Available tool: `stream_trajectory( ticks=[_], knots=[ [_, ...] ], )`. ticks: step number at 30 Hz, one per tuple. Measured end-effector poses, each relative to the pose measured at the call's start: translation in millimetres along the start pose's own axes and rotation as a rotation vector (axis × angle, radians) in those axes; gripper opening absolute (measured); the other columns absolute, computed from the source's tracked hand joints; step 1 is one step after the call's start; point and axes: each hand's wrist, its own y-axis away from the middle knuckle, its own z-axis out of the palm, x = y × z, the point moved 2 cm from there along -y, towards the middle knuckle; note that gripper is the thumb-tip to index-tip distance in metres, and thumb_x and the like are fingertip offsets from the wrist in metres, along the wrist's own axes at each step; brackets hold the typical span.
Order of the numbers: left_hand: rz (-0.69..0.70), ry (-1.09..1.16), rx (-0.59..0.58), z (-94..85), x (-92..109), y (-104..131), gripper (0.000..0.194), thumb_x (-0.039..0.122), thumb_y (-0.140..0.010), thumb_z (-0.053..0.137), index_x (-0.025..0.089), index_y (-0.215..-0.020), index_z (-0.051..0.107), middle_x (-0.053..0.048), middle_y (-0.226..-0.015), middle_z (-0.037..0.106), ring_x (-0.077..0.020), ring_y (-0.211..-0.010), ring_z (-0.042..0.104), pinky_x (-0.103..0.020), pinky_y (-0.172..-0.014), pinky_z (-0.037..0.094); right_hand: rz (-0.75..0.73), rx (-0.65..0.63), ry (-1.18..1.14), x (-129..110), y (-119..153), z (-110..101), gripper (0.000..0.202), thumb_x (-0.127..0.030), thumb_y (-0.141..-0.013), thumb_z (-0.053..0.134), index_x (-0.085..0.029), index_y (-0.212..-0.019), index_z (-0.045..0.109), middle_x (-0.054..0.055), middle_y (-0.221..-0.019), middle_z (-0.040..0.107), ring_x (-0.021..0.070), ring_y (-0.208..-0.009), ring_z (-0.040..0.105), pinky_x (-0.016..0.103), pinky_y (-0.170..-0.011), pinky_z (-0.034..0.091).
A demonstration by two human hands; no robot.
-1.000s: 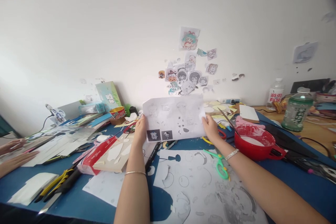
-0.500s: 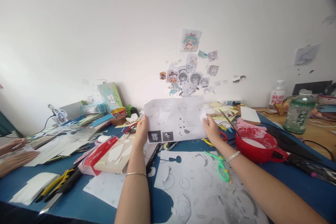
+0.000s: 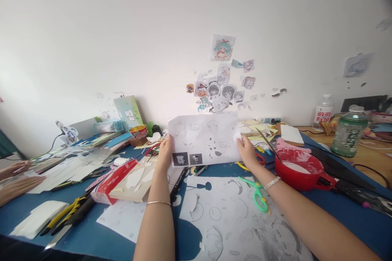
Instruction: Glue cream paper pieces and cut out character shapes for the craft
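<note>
A printed sheet of paper [image 3: 200, 140], with cartoon outlines and two small dark pictures, is held up level above the table. My left hand [image 3: 165, 147] pinches its left edge. Its right edge is gripped by my right hand [image 3: 245, 150]. Below the sheet lies a large paper [image 3: 226, 212] printed with shapes, some of them cut out. On that paper, close to my right wrist, rest green scissors [image 3: 257, 194]. A red mug [image 3: 298, 169] with white stuff inside and a blade-like tool leaning in it stands right of my right forearm.
At the far left, another person's hands [image 3: 21, 181] lie on papers. Yellow-handled pliers [image 3: 63, 214] and a knife [image 3: 59, 236] are at the front left, near a red box [image 3: 114, 181]. A green bottle [image 3: 349, 132] stands at the right. Cartoon cutouts [image 3: 223, 47] hang on the wall.
</note>
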Motion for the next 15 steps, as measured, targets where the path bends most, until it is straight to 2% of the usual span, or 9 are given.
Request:
stream_trajectory(
  ticks=[7, 11, 15],
  knots=[
    [0.016, -0.059, -0.022, -1.3, 0.4, 1.2, 0.05, 0.057, -0.077, 0.048, 0.014, -0.096, 0.063, -0.012, -0.097, 0.069, -0.0265, -0.094, 0.062, -0.035, -0.076, 0.051, 0.005, -0.006, 0.007, -0.1, 0.1, -0.8, 0.039, -0.047, -0.079, 0.037, -0.018, -0.093, 0.057, 0.011, -0.083, 0.065, 0.0257, -0.074, 0.058, 0.033, -0.062, 0.041],
    [0.073, -0.091, -0.075, -2.5, -5.1, -2.9, 0.048, 0.054, -0.079, 0.048, 0.018, -0.108, 0.061, -0.011, -0.114, 0.064, -0.0244, -0.106, 0.058, -0.034, -0.088, 0.047, -0.003, -0.002, 0.015, -0.7, 0.0, -1.5, 0.036, -0.046, -0.079, 0.037, -0.018, -0.09, 0.057, 0.01, -0.08, 0.065, 0.0249, -0.072, 0.057, 0.032, -0.061, 0.04],
    [0.127, -0.174, -0.082, -4.2, -8.5, -6.5, 0.048, 0.054, -0.081, 0.045, 0.018, -0.109, 0.06, -0.01, -0.124, 0.059, -0.0246, -0.115, 0.053, -0.035, -0.095, 0.043, -0.004, 0.008, 0.022, -2.0, 0.2, -2.1, 0.034, -0.045, -0.079, 0.037, -0.018, -0.087, 0.056, 0.009, -0.079, 0.064, 0.0249, -0.073, 0.057, 0.032, -0.061, 0.039]
  ],
)
